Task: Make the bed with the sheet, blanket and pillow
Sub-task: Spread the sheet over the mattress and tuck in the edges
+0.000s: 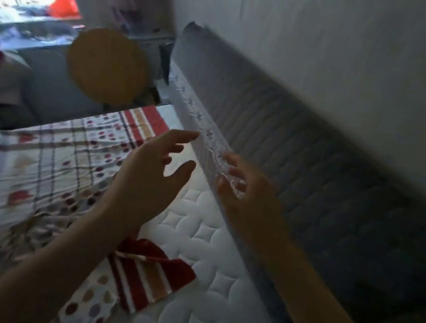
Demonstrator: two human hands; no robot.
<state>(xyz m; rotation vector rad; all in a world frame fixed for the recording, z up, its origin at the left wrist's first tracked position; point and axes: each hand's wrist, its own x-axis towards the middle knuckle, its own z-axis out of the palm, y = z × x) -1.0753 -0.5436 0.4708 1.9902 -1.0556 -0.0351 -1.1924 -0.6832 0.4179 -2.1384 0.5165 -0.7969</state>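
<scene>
Both hands are up and empty, left hand and right hand spread wide over bare mattress, the patterned sheet folded back short of the grey headboard, so tugging that striped corner alone could drag the far side loose.

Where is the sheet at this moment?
Head view: the sheet covers the left part of the mattress, its striped corner at bottom centre; the strip beside the grey padded panel lies bare.

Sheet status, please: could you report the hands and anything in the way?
Left hand, right hand open, empty. Sheet corner folded back, mattress strip bare. Nothing on it.
</scene>
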